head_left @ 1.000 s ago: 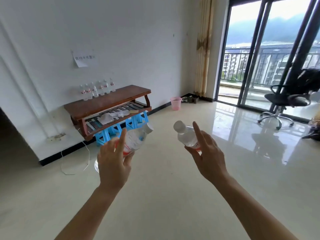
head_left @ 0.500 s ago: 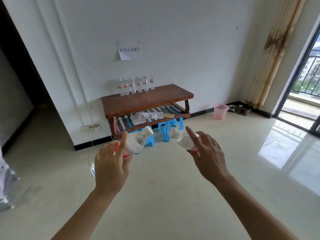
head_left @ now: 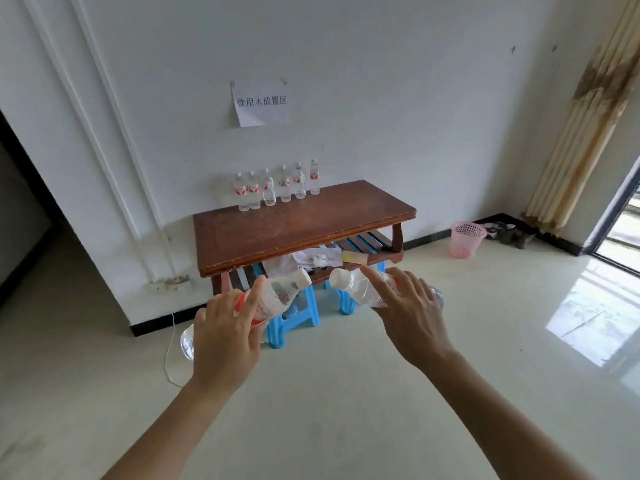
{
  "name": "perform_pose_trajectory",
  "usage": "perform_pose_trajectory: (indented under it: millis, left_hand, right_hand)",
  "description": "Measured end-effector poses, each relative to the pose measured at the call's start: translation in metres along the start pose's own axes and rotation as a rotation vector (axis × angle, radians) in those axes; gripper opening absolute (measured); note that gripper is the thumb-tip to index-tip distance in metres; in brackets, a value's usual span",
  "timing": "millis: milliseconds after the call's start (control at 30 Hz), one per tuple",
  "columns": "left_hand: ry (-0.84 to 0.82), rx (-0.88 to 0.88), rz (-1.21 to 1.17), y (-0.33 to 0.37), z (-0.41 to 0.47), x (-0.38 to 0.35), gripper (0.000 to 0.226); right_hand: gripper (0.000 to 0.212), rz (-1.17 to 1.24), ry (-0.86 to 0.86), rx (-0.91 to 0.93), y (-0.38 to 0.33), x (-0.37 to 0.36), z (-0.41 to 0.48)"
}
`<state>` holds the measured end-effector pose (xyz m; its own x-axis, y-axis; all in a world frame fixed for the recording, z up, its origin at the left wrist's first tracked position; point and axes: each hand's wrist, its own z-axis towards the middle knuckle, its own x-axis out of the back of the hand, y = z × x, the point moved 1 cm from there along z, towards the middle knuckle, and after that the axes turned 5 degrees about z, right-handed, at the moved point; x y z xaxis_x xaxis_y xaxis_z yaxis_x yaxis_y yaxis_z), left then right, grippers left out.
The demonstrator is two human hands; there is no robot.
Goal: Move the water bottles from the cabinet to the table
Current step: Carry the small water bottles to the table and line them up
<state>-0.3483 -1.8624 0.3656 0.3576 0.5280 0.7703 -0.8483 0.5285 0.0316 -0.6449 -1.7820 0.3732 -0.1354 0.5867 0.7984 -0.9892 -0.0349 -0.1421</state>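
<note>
- A white paper sheet point(head_left: 260, 102), taped to the wall point(head_left: 381, 116) above the back edge of the table point(head_left: 304, 223), carries one line of dark characters: 饮用水放置区.
- The row of bottles point(head_left: 284, 184) along the table's back edge bears red-and-white labels; their print is too small to read.
- The tilted bottle point(head_left: 277, 299) held by the left hand point(head_left: 225, 337) shows red lettering on its white label, too blurred to read.
- The second bottle point(head_left: 360, 289), held by the right hand point(head_left: 408, 317), shows a trace of red print, unreadable.

We see daylight from the glass door point(head_left: 625, 233) at right glaring off the glossy floor point(head_left: 588, 317). Our edges bend; details look soft.
</note>
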Motion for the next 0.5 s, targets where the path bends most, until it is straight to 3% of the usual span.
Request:
perform_pose_trajectory:
  millis: [367, 500]
  left_hand:
    - [-0.077, 0.001, 0.025, -0.045, 0.199, -0.188, 0.087]
    - [-0.044, 0.056, 0.045, -0.07, 0.266, -0.228, 0.088]
  right_hand:
    - [0.109, 0.088, -0.07, -0.022, 0.134, -0.177, 0.209]
    - [0.103, 0.123, -0.043, 0.019, 0.166, -0.217, 0.301]
